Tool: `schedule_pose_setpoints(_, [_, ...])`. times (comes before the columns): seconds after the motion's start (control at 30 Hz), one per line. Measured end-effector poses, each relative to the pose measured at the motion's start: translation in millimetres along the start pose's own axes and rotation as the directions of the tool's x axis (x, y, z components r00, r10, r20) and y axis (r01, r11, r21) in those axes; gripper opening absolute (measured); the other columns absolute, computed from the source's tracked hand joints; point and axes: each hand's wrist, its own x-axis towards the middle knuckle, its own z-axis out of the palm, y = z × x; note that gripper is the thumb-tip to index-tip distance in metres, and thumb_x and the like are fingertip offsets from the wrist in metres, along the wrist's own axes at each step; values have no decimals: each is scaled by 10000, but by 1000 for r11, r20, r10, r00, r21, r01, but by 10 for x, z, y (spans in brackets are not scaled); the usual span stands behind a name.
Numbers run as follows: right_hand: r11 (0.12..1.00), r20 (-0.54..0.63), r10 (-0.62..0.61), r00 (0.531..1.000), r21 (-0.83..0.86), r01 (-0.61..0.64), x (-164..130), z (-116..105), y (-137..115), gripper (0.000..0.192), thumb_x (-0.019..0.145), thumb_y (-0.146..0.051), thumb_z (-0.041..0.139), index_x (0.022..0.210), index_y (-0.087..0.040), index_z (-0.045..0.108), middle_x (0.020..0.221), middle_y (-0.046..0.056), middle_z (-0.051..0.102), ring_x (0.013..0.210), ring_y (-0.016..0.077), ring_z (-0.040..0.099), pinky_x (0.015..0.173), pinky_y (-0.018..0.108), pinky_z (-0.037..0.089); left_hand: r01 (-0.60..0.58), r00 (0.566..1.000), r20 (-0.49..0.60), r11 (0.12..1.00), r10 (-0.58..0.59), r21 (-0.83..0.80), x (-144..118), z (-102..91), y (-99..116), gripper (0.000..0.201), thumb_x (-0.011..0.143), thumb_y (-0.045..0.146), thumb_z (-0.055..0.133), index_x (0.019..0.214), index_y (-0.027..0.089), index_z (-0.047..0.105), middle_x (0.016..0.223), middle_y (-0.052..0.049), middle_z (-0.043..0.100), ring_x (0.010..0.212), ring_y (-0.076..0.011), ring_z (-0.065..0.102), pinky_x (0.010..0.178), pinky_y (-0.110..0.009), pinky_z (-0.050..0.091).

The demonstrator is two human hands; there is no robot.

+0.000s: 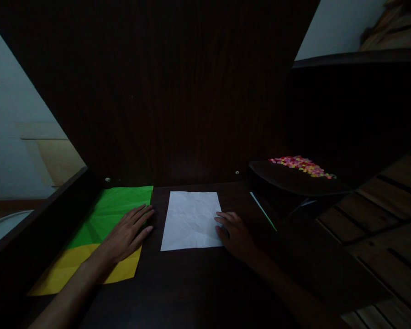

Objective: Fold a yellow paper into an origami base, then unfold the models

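Note:
A creased white sheet of paper (193,221) lies flat on the dark wooden desk (188,288). My right hand (235,235) rests at its right edge, fingertips touching the paper and fingers loosely bent and apart. To the left, my left hand (132,233) lies with fingers stretched over a green sheet (119,203) and a yellow sheet (66,269), its fingertips reaching past their right edge. The yellow sheet shows below the green one. Neither hand holds anything.
A thin white and green stick-like strip (263,211) lies right of my right hand. Many small pink, red and yellow pieces (303,165) are spread on a dark raised shelf (287,182). A tall dark panel (178,91) stands behind, and a raised board (37,219) borders the left.

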Motion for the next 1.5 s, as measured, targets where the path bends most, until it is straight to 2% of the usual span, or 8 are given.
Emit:
schedule_pose_setpoints(0.3, [1000, 39, 14, 999, 1, -14, 2, -13, -16, 244, 924, -249, 484, 1085, -179, 654, 1199, 118, 646, 1091, 271, 559, 939, 491, 462, -15, 1000, 11, 1000, 15, -1, -12, 1, -19, 518, 977, 463, 362, 1393, 178, 480, 1458, -98, 482, 1371, -291, 383, 1108, -484, 358])
schedule_pose_setpoints(0.63, [995, 49, -23, 999, -96, 28, 29, 50, -39, 236, 918, -278, 492, 1069, -182, 647, 1198, 114, 646, 1088, 283, 557, 918, 483, 460, -35, 998, -45, 999, 34, -4, -19, 17, -41, 485, 969, 456, 398, 1358, 188, 510, 1383, -105, 561, 1287, -287, 491, 1047, -486, 435])
schedule_pose_setpoints(0.97, [996, 51, -41, 998, -81, 45, 36, 1, -101, 224, 908, -293, 519, 1068, -191, 638, 1192, 114, 648, 1093, 291, 560, 927, 472, 451, -25, 998, -65, 1000, 24, -11, -21, 9, -36, 474, 969, 467, 392, 1333, 201, 538, 1349, -101, 590, 1249, -279, 525, 1031, -466, 448])
schedule_pose_setpoints(1.5, [993, 37, -45, 998, -105, 48, 29, 34, -77, 224, 904, -285, 517, 1070, -191, 634, 1192, 109, 652, 1109, 291, 562, 946, 487, 444, -37, 998, -43, 999, 37, 0, -17, -6, -34, 466, 964, 452, 421, 1345, 205, 525, 1380, -99, 563, 1260, -287, 514, 1027, -474, 446])
